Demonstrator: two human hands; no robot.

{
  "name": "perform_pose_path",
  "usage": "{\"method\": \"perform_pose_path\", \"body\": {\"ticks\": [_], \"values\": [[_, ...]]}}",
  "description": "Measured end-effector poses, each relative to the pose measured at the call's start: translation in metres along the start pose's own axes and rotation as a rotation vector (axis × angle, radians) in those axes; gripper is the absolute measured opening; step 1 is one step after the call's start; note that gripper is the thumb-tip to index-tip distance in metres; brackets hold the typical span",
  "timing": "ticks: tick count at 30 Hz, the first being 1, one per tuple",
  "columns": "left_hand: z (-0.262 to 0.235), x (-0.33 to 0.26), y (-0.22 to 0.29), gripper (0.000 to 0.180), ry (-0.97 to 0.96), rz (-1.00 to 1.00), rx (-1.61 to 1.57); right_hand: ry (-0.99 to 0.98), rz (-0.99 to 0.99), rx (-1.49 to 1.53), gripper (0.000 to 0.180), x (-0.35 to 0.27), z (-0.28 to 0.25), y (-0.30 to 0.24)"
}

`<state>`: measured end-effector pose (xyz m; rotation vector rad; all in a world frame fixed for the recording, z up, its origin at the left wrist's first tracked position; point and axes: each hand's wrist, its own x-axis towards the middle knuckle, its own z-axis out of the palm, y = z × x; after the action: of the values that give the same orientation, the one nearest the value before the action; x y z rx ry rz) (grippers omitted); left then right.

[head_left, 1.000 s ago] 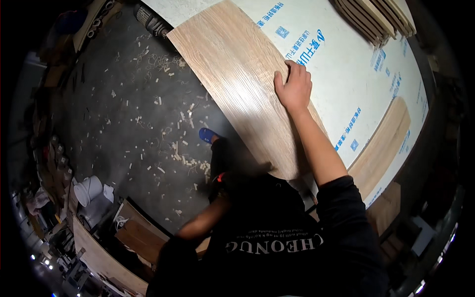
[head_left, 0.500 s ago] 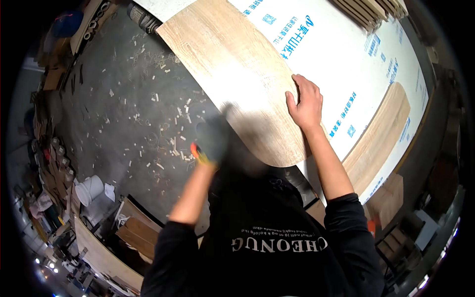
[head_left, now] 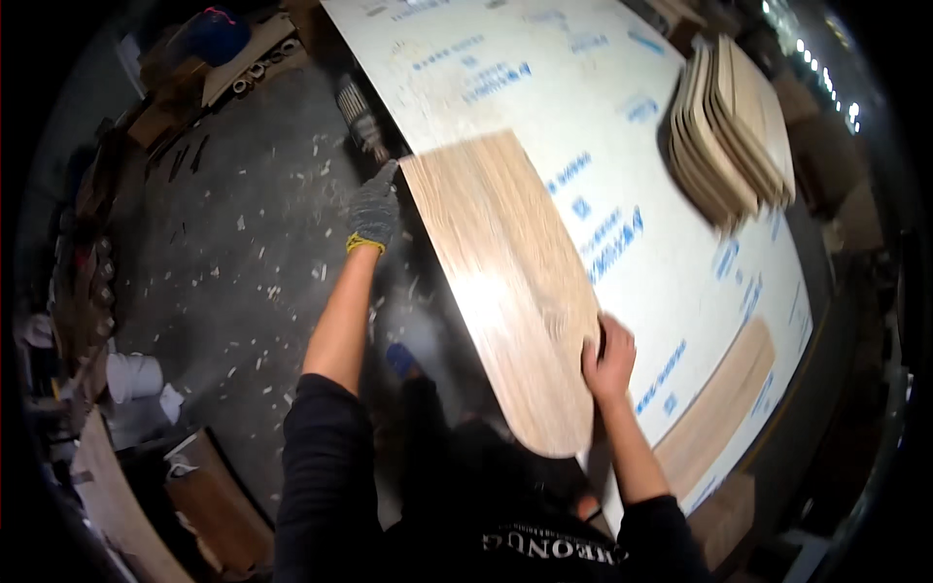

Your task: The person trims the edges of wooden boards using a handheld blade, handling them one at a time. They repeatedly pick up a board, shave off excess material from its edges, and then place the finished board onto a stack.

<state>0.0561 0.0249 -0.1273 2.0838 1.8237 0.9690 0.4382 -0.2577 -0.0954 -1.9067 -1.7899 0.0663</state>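
Observation:
A wood-grain board (head_left: pixel 496 262) with a rounded near end and a squared far end lies on the sheet-covered table (head_left: pixel 428 87), along its left edge. My left hand (head_left: pixel 372 209), in a grey knit glove with a yellow cuff, reaches to the board's far left corner. Its fingers are stretched forward, and the fingertips are at or just beside that corner. Bare, my right hand (head_left: pixel 610 360) holds the board's right edge near the rounded end, thumb on the top face and fingers curled at the edge.
A ribbed grey cylindrical tool (head_left: pixel 359 115) sits by the table edge just beyond my left hand. Several curved boards are stacked (head_left: pixel 729 141) at the far right. Another wood-grain piece (head_left: pixel 719 403) lies at right. Offcuts litter the floor (head_left: pixel 243 262); a white bucket (head_left: pixel 133 377) stands left.
My left hand has swept forward from the board's near left side to its far corner. The right hand stays on the right edge. The whole view has shifted, showing more of the table's far side.

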Motion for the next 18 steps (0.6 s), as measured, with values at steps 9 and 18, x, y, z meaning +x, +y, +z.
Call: {"method": "perform_pose_path", "body": {"ticks": [9,18], "values": [[0.038,-0.113,0.062,0.034,-0.173,0.183,-0.056,0.023,0.022,-0.038,0.046,0.016,-0.014,-0.007],[0.009,-0.26,0.188,0.025,-0.071,-0.261,0.076,0.139,0.315,0.189,0.048,-0.005,-0.001,-0.022]]}}
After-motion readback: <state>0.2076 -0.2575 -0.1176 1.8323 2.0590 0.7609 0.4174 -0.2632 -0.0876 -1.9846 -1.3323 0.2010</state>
